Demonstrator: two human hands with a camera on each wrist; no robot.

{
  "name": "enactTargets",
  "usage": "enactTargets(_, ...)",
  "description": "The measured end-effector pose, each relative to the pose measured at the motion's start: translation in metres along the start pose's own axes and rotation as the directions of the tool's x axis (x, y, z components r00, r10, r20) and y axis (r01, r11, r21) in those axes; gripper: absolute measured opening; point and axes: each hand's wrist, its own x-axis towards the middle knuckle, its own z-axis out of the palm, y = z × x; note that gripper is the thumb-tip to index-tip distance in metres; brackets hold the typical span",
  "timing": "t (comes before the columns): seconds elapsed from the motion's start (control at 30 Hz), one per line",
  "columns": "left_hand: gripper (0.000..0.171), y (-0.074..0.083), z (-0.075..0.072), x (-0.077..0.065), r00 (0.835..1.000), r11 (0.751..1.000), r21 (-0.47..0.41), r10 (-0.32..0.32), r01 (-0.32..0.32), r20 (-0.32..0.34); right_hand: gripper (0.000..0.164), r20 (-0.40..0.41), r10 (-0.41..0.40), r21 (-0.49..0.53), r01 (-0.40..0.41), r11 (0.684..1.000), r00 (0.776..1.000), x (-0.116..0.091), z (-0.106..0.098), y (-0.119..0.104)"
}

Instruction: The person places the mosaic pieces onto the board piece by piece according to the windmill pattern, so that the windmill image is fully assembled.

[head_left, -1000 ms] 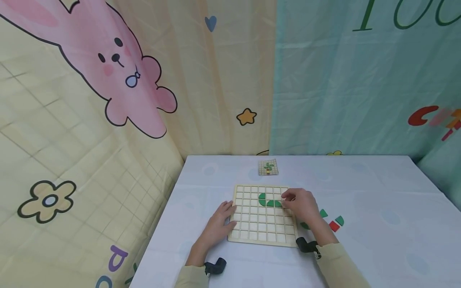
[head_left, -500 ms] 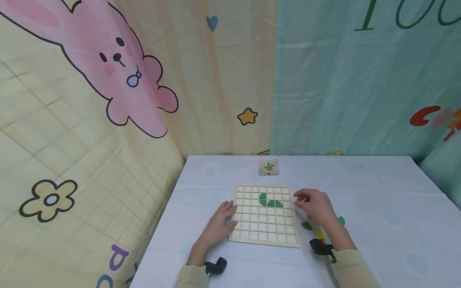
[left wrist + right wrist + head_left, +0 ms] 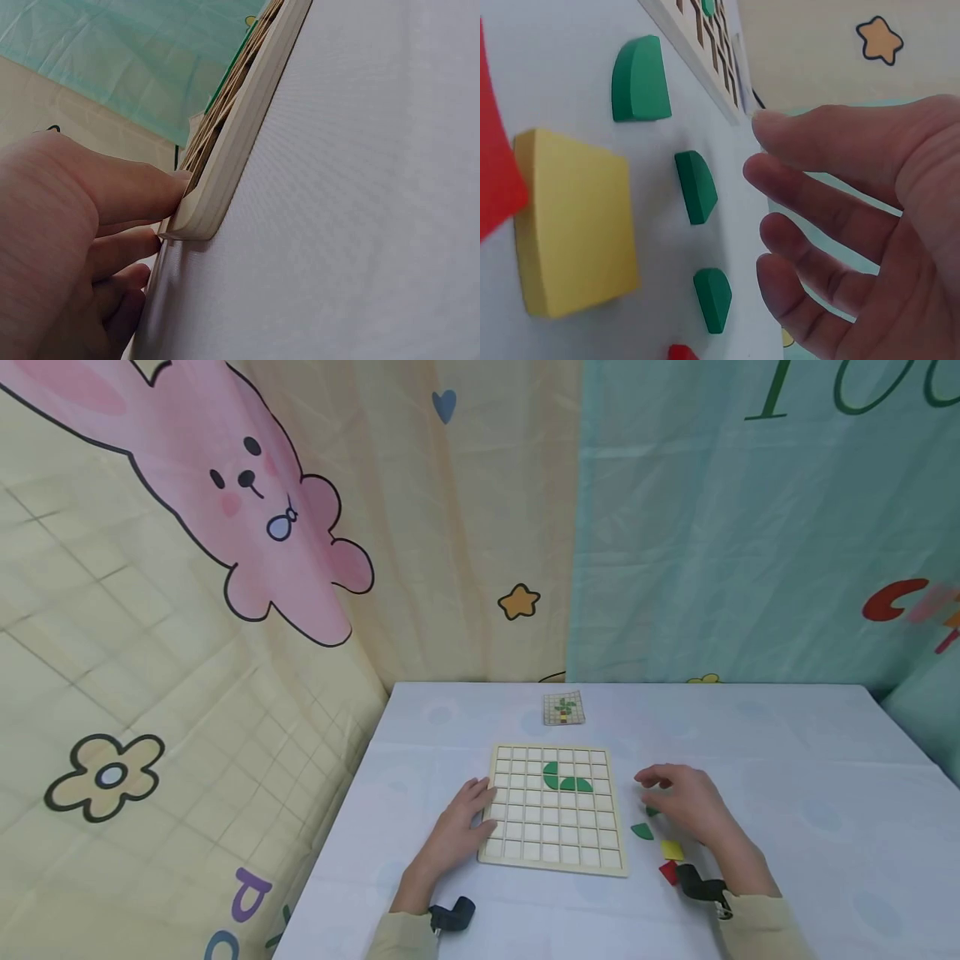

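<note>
A pale wooden grid board [image 3: 532,817] lies on the table, with several green quarter-round pieces [image 3: 551,775] set in its upper middle cells. My left hand [image 3: 456,828] touches the board's left edge; in the left wrist view its thumb [image 3: 142,187] rests at the rim near a rounded corner. Off the right side, my right hand [image 3: 686,797] hovers with loosely bent fingers and nothing between them. Below it in the right wrist view are several loose green pieces [image 3: 696,187], a yellow square block [image 3: 581,225] and a red block [image 3: 495,157].
Behind the board lies a small pattern card [image 3: 564,709] with a green plant-like figure on a grid. A white cloth covers the table [image 3: 840,827]. Printed curtains [image 3: 465,510] hang along its back and left sides. Each wrist wears a black camera mount [image 3: 453,914].
My right hand has left the board's right part and moved right and nearer, over the loose pieces. The yellow block now shows beside the red one. My left hand stays at the edge.
</note>
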Motion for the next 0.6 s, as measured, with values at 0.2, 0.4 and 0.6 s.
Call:
enactTargets(0.2, 0.055, 0.002, 0.000, 0.000, 1.000, 1.000, 0.003, -0.001, 0.001, 0.006, 0.031, 0.027, -0.063, -0.036, 0.064, 0.997, 0.998, -0.005, -0.006, 0.008)
enactTargets(0.4, 0.054, 0.003, 0.000, 0.001, 1.000, 1.000, 0.007, -0.008, 0.008, 0.006, 0.035, 0.058, -0.083, -0.049, 0.086, 0.995, 0.995, -0.005, -0.006, 0.015)
enactTargets(0.6, 0.054, 0.003, 0.000, 0.001, 1.000, 1.000, 0.005, -0.007, 0.007, 0.002, 0.035, 0.051, -0.079, -0.054, 0.082, 0.995, 0.996, -0.002, -0.002, 0.022)
